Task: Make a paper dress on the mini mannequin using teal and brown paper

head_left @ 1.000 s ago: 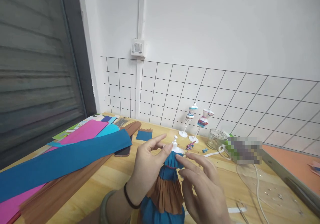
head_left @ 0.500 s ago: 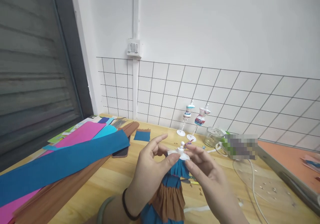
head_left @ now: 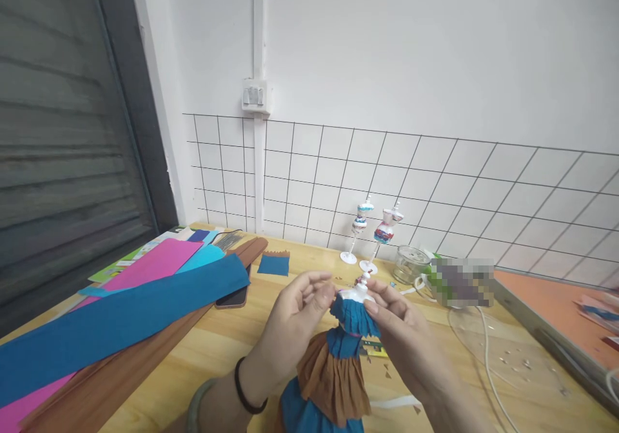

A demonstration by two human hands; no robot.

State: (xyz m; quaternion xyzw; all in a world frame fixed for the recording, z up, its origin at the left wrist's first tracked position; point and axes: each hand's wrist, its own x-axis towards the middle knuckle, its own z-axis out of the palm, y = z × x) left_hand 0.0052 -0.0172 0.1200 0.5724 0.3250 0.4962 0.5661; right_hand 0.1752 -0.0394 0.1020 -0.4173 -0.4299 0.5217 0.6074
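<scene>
Shifted slightly right since half a second ago, the form (head_left: 356, 296) now shows more of its blue ruffle (head_left: 356, 317), and my left thumb has come off its white shoulder. From my distant post I see it held front and centre over the wooden table (head_left: 261, 304), tilted a little; its foot is out of view. My right hand (head_left: 403, 330) is nearly closed on the shoulder beside it, thumb in front, fingers behind, probably to steady it high, where the brown skirt (head_left: 338, 381) stays uncrushed. My left hand (head_left: 296, 314) curls loosely, thumb just beside the ruffle; I cannot tell whether its fingertips touch. Left of it lies a long blue strip (head_left: 145, 317), perhaps kept aside for elbow room.
</scene>
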